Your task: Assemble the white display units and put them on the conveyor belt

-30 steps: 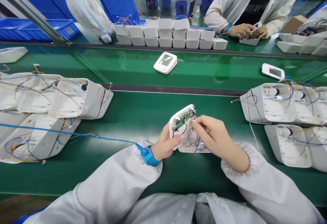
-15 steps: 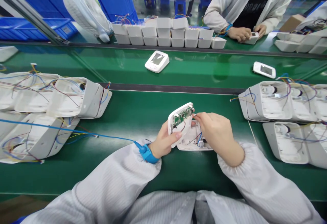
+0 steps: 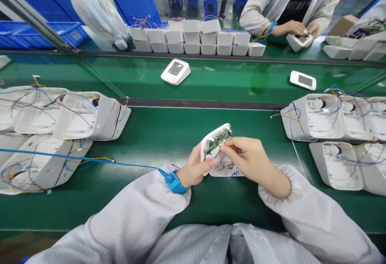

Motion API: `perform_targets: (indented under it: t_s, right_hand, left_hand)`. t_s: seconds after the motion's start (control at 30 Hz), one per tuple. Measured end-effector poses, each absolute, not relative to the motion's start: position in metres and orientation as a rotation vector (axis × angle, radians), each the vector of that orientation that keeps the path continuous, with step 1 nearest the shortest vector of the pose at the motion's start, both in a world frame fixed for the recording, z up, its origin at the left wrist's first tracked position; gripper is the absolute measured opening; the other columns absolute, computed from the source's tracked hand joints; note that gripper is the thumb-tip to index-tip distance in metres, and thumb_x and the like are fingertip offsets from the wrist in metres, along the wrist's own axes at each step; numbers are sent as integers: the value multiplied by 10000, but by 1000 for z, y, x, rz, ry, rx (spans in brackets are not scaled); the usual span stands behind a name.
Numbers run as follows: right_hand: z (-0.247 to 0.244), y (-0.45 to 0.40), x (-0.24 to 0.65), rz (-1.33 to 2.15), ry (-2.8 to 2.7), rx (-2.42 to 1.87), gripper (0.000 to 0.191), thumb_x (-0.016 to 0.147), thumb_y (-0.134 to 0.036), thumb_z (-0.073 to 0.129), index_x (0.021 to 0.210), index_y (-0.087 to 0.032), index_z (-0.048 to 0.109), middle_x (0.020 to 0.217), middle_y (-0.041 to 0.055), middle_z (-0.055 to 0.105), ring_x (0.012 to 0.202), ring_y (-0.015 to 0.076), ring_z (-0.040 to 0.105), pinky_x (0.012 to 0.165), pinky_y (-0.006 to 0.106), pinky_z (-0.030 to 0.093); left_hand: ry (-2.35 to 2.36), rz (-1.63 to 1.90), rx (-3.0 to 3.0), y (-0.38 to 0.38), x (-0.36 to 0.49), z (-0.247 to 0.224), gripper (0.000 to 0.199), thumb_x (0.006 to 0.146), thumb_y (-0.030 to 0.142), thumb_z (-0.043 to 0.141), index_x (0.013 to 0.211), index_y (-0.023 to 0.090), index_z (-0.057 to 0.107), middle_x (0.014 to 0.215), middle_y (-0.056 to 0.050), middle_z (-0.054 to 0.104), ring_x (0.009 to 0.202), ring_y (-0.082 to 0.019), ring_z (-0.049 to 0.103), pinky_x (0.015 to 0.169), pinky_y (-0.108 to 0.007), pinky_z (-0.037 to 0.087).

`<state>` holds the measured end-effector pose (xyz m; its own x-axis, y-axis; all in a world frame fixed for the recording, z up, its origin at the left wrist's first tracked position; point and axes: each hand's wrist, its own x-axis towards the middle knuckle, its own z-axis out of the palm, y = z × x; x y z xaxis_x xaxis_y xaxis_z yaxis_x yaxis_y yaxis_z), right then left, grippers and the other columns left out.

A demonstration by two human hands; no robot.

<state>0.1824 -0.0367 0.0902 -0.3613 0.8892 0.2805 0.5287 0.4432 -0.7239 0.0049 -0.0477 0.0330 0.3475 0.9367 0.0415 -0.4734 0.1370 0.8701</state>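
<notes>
My left hand (image 3: 197, 165) is closed round the left edge of a white plastic cover (image 3: 205, 145), its thumb across the inner side. The cover is tilted up, and a green circuit board (image 3: 218, 140) is fixed inside it. Below and behind lies the white housing (image 3: 223, 169) with thin wires, partly hidden by my right hand. My right hand (image 3: 245, 155) pinches at the lower right edge of the board; its fingertips hide what is between them. A blue wrist strap (image 3: 175, 181) with a cord (image 3: 120, 162) is on my left wrist.
Open white housings with wires (image 3: 90, 115) stand at left, and more housings (image 3: 328, 119) at right. Across the middle strip lie a white display unit (image 3: 175, 72) and a white unit (image 3: 303, 80). Opposite, a co-worker's hands (image 3: 297, 31) hold a white unit near stacked housings (image 3: 191, 37) and a fan (image 3: 99, 11).
My right hand has moved left and down along the board, its fingers now over the board's lower edge. The two units on the middle strip have shifted left. The co-worker's unit is tilted up.
</notes>
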Motion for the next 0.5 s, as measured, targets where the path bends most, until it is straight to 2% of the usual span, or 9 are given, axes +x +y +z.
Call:
perform_targets:
  t_s: [0.2,0.33,0.5]
  right_hand:
    - [84,-36,183,568,-2051,-1218,202,953,-280,538,812,-202,659,710,0,683,637,132,608,621,254,432]
    - [85,-37,183,547,-2061,-1239,190,948,-265,538,807,-197,646,710,2,678,635,135,605,618,257,429]
    - [84,-37,183,524,-2077,-1248,177,944,-254,543,803,-193,630,696,-5,657,633,134,591,619,258,419]
  left_hand:
    - [664,1119,952,-49,4,28,635,726,423,775,1296,203,604,1189,-88,700,1213,-351,577,1080,-487,417]
    - [685,1122,971,-49,4,28,614,742,422,769,1297,217,602,1235,-81,680,1182,-326,596,1075,-467,420]
    - [688,1105,997,-49,5,30,640,762,442,753,1334,218,576,1285,-91,657,1268,-348,537,1117,-488,380]
